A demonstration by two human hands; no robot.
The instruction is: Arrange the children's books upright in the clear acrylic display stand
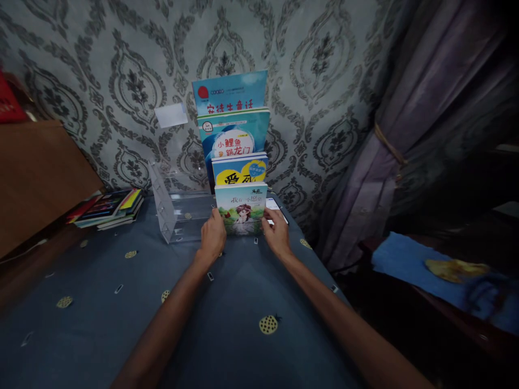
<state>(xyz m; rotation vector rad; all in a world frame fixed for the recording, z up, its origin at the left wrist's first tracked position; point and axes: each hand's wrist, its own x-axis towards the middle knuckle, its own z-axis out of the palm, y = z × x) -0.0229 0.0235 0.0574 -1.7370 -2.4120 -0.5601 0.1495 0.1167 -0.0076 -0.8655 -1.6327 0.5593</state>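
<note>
A small children's book (242, 212) with a drawn child on its green and pale blue cover stands upright at the front of a stepped row. My left hand (213, 236) is closed on its lower left edge. At its right edge, the thumb and fingers of my right hand (277, 229) grip the cover's side. Behind it rise a yellow and blue book (239, 168), a teal book (234, 141) and a taller blue book (231, 93), each partly hidden by the one in front. They stand in a clear plastic tiered rack (162, 208), whose left side shows bare.
A phone (277, 208) with a lit screen lies behind my right hand. Stacked books (111, 208) lie at left beside a brown box (44, 173). The patterned cloth (227, 335) covers the table. A tied curtain (377, 146) hangs at right, near a blue cloth (409, 259).
</note>
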